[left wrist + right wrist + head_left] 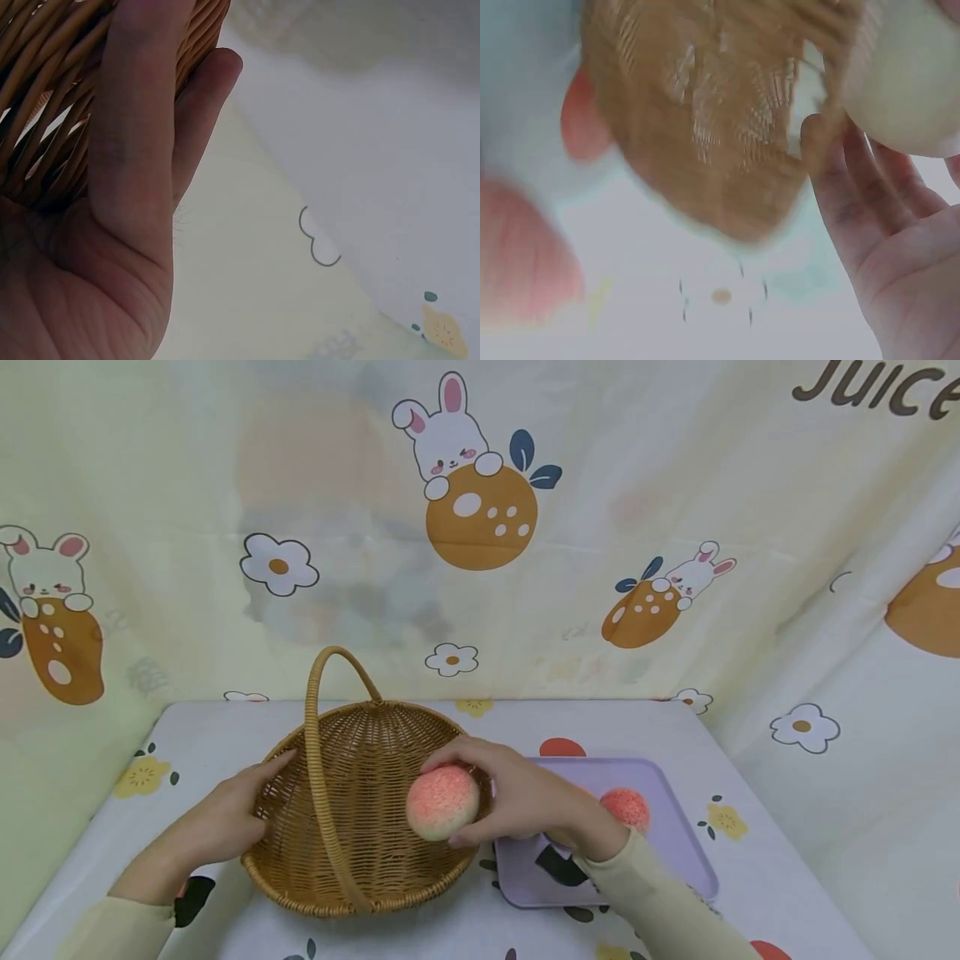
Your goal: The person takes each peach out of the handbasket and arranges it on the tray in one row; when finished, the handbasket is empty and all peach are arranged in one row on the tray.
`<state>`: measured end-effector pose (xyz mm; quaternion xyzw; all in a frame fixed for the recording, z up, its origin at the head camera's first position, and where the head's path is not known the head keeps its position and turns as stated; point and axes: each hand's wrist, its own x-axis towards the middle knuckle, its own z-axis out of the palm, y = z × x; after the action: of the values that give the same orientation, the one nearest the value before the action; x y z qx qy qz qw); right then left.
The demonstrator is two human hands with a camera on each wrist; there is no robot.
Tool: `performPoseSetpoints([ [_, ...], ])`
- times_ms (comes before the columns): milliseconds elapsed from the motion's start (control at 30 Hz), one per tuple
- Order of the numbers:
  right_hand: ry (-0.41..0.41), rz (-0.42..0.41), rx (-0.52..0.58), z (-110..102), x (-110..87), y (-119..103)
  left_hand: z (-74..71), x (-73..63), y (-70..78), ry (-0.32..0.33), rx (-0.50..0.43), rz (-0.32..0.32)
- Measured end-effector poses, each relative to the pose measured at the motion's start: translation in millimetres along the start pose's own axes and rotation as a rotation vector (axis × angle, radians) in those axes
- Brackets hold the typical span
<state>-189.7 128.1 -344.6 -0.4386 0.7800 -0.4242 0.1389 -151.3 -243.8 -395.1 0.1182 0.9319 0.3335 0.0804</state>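
My right hand (pixel 525 793) pinches a pink-and-cream peach (pixel 444 802) between thumb and fingers, over the right rim of a wicker basket (pixel 375 843). The right wrist view shows the pale underside of that peach (pixel 911 82) close to the palm, with the basket blurred beside it. On the basket's opposite side, my left hand (pixel 225 814) grips the rim, its fingers lying along the woven wall. In the left wrist view the fingers (pixel 135 127) overlap the weave. No fruit shows inside the basket.
A lilac tray (pixel 678 852) lies right of the basket, partly under my right forearm. Another peach (pixel 626 810) sits on it. The basket's tall arched handle (pixel 315 760) spans the opening. A printed curtain (pixel 360 527) hangs behind the table.
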Motion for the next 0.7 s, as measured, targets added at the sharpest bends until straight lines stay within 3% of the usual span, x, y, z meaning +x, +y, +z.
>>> performPoseSetpoints([
  [200, 0.110, 0.063, -0.081, -46, -50.2, 8, 0.1, -0.9, 0.5, 0.002, -0.014, 0.004],
  [367, 0.201, 0.193, -0.192, -81, -99.8, 22, -0.8, -0.9, 0.8, -0.002, -0.012, -0.004],
  [533, 0.286, 0.316, -0.305, -104, -142.4, 39, -2.1, -0.4, -0.3, -0.013, 0.001, -0.013],
  [700, 0.334, 0.437, -0.388, -117, -171.1, 55, -1.6, 0.0, -0.5, -0.021, 0.000, -0.028],
])
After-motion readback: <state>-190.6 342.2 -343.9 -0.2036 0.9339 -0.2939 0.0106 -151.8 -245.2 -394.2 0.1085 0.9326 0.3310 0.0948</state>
